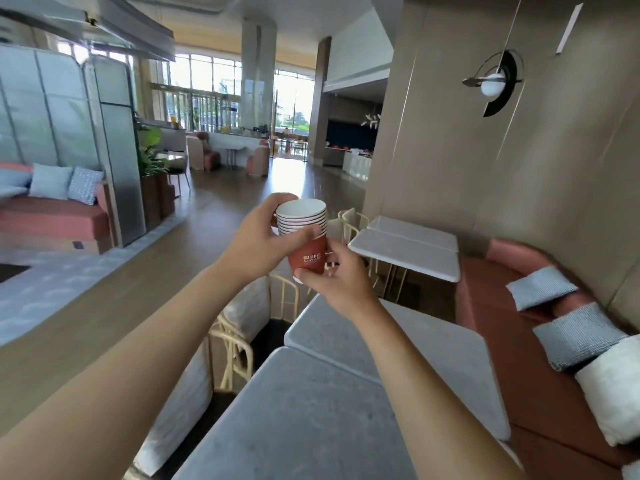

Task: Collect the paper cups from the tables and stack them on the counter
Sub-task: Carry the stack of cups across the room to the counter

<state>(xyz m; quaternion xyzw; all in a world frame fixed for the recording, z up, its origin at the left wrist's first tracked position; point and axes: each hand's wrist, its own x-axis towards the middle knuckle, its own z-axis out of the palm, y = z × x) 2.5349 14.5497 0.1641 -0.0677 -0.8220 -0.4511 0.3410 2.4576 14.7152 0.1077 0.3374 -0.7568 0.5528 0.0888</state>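
Note:
A stack of several nested paper cups (pixel 306 237), red with white rims and a white logo, is held up in front of me above the tables. My left hand (pixel 256 240) grips the stack near its rims, thumb across the front. My right hand (pixel 337 277) grips the bottom of the lowest cup from below. The cup openings face up and look empty. A grey marble-topped table (pixel 311 410) lies directly beneath my arms. No other cups show on the tables in view.
A second pair of white tables (pixel 408 247) stands farther ahead on the right, with cream wire chairs (pixel 239 341) on their left side. A red bench with grey cushions (pixel 540 289) runs along the right wall. A wooden-floor aisle leads to a distant counter (pixel 239 138).

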